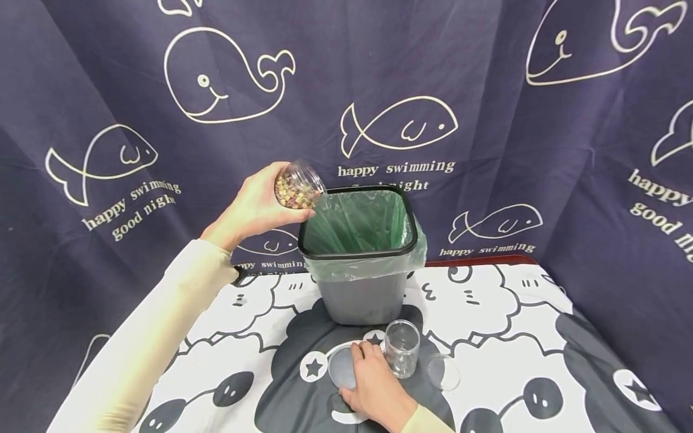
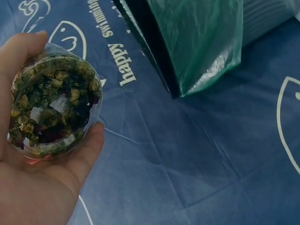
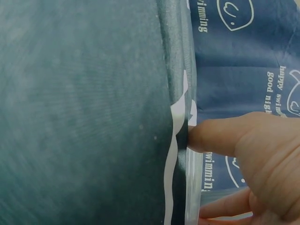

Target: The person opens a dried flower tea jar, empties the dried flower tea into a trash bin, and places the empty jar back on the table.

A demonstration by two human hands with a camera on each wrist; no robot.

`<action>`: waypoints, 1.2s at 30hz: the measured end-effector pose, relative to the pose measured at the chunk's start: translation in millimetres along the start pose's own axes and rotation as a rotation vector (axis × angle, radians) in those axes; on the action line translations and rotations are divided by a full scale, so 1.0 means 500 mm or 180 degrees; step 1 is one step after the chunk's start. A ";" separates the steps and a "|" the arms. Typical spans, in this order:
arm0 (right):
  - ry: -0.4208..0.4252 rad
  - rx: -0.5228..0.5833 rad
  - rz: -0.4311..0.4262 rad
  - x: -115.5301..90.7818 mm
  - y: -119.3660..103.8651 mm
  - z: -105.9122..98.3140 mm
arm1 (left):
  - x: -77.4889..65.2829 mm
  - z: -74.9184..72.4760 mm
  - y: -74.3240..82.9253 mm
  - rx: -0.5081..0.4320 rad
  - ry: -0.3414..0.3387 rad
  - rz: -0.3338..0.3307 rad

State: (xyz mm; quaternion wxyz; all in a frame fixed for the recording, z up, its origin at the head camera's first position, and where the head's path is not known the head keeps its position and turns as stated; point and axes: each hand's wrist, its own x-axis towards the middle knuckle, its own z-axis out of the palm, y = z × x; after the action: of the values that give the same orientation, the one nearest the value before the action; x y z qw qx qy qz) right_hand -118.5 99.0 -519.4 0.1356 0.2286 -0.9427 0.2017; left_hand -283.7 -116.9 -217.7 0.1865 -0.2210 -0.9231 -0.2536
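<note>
My left hand [image 1: 262,195] grips a clear jar [image 1: 299,185] holding dried flower buds. The jar is tipped on its side, one end by the left rim of a grey bin [image 1: 360,294]. In the left wrist view, thumb and fingers curl round the jar's side, and yellowish and dark red buds [image 2: 56,101] show through it. Down on the cloth, my right hand [image 1: 376,382] has thumb and fingers at the edge of a round see-through lid [image 1: 340,368]. In the right wrist view the thumb [image 3: 215,136] shows, but the lid cannot be made out.
A green liner [image 1: 360,222] covers the bin's inside and folds over its black rim. To the right of my right hand stands an empty clear jar [image 1: 402,352], with another clear lid [image 1: 444,371] beside it. Behind hangs a dark blue curtain [image 1: 487,138].
</note>
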 end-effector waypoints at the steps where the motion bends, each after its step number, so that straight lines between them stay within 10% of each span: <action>1: -0.0015 0.0014 0.0008 0.000 0.001 0.001 | 0.004 0.001 0.001 0.0031 -0.0031 0.0012; 17: 0.0013 -0.0018 -0.0039 -0.002 0.007 -0.001 | 0.037 0.017 0.008 0.0370 -0.0361 0.0478; 36: 0.0124 -0.0066 -0.0071 -0.004 0.005 -0.005 | 0.057 0.040 0.028 0.0453 -0.0612 0.0529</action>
State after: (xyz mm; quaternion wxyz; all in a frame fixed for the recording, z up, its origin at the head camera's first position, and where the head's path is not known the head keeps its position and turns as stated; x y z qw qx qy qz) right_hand -117.5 103.1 -518.8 0.1586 0.2336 -0.9393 0.1948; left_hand -305.2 -86.1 -215.2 0.1328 -0.3061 -0.9309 -0.1489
